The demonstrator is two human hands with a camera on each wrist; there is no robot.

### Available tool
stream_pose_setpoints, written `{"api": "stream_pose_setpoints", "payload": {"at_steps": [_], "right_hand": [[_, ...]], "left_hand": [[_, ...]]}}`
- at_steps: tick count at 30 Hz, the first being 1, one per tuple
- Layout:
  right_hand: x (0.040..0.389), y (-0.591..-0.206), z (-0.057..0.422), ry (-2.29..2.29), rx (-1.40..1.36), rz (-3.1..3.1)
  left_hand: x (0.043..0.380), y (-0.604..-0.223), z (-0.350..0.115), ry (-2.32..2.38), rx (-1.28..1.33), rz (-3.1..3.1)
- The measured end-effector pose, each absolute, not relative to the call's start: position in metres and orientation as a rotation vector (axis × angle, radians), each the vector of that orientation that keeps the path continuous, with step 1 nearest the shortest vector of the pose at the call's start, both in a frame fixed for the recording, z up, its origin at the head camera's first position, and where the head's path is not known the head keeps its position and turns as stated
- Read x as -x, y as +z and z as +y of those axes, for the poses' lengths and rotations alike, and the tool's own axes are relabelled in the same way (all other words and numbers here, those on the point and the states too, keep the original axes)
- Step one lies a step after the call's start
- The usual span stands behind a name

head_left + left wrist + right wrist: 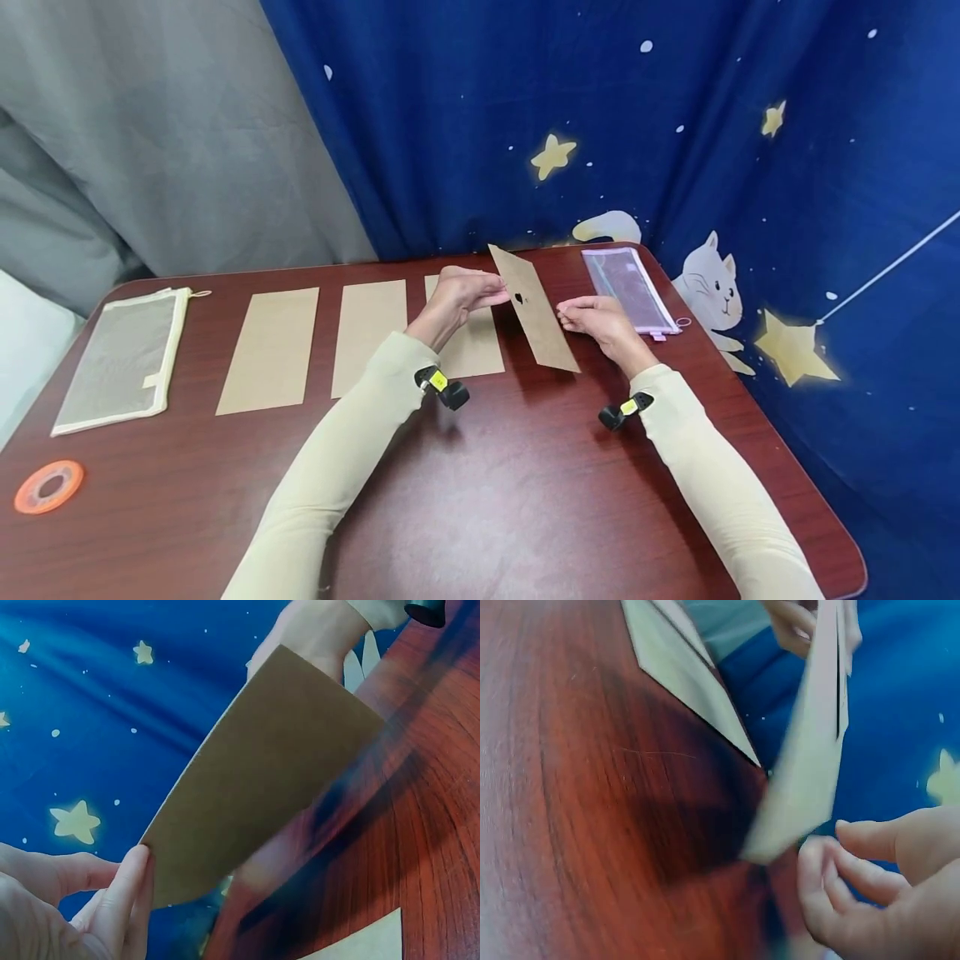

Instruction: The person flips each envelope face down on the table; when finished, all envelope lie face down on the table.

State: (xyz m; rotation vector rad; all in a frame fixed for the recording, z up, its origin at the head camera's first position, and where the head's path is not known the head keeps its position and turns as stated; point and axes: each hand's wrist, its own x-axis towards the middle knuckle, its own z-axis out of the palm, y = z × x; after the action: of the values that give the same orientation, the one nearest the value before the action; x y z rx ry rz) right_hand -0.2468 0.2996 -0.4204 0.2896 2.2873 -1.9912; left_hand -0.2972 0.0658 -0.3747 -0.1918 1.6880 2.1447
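My left hand (pixel 467 298) pinches one end of a flat brown kraft-paper piece (pixel 531 312) between thumb and fingers, as the left wrist view shows with the hand (pixel 90 907) at its lower edge. The paper is tilted on edge above the table, and a small black mark shows on one face. Close to the paper's other side, my right hand (pixel 596 325) has loosely bent fingers. In the right wrist view its thumb and fingertips (pixel 819 844) stand right by the paper's near corner, with nothing seen between them.
Three similar brown paper pieces (pixel 270 350) lie in a row on the dark red table (pixel 480 517), one partly behind my left arm. A cream mesh zip pouch (pixel 123 358) lies far left, a purple one (pixel 630 287) back right. An orange ring (pixel 48 487) lies front left. Curtains hang behind.
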Motion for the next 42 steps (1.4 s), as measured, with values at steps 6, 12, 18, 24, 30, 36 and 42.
{"api": "stream_pose_setpoints", "payload": {"at_steps": [6, 12, 18, 24, 30, 36, 42], "right_hand": [[0.229, -0.384, 0.269, -1.364, -0.065, 3.082], [0.2, -0.355, 0.215, -0.877, 0.25, 3.331], [0.193, -0.358, 0.192, -0.413, 0.235, 3.515], [0.195, -0.361, 0.184, -0.079, 0.191, 3.619], [0.198, -0.361, 0.182, -0.001, 0.162, 3.671], [0.201, -0.358, 0.186, -0.097, 0.143, 3.648], [0.2, -0.346, 0.195, -0.341, 0.094, 3.656]], "left_hand": [[0.298, -0.371, 0.068, 2.163, 0.222, 1.711], [0.297, -0.367, 0.069, 2.187, 0.231, 1.735], [0.295, -0.361, 0.071, 2.175, 0.233, 1.77], [0.294, -0.355, 0.072, 2.159, 0.243, 1.799], [0.292, -0.352, 0.072, 2.19, 0.255, 1.811], [0.289, -0.352, 0.073, 2.189, 0.24, 1.847], [0.288, -0.37, 0.075, 2.117, 0.265, 1.762]]}}
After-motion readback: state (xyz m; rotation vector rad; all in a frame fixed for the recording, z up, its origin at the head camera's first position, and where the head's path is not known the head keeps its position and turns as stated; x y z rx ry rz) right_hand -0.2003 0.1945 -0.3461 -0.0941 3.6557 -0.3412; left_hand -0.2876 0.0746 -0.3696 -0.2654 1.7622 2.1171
